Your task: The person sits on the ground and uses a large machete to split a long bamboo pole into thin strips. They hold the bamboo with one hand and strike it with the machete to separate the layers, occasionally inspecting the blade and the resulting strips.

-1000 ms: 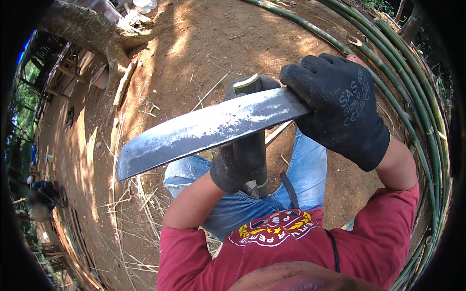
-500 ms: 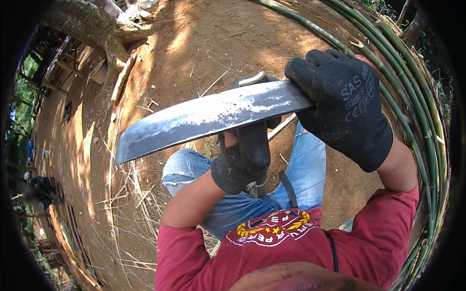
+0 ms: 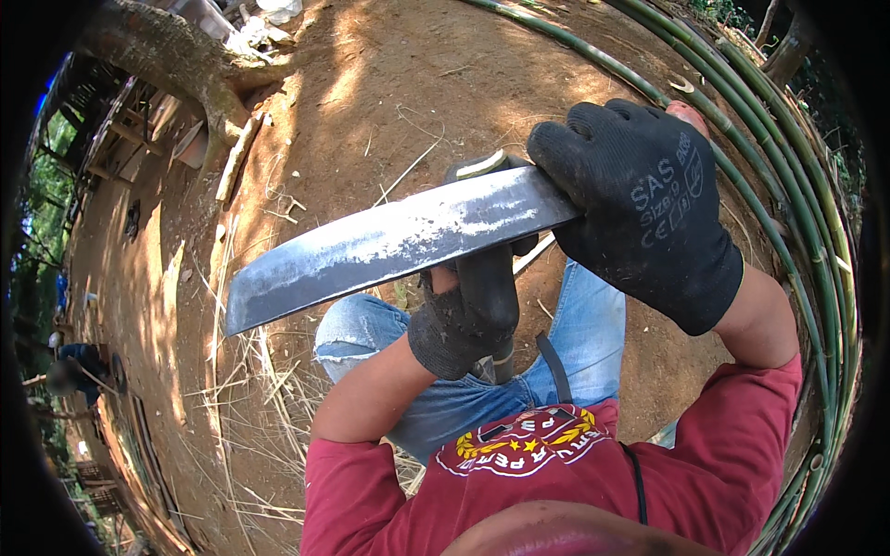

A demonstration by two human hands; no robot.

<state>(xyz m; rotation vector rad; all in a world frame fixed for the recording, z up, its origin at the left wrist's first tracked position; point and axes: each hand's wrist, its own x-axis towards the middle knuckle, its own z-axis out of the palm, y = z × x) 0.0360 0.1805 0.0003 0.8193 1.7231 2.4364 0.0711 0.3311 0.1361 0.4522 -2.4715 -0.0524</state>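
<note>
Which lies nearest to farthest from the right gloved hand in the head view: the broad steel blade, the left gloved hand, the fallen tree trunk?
1. Broad steel blade: held in the right gloved hand, reaching out to the left.
2. Left gloved hand: just below the blade, gripping a dark upright piece.
3. Fallen tree trunk: far off at the upper left.

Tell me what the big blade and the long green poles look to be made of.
Big blade: apparently steel, dull grey with bright scuffed patches and dark staining, unpolished. Right hand grips its handle end. Long green poles: likely fresh bamboo, smooth glossy green skin with ringed joints, hollow at one cut end.
</note>
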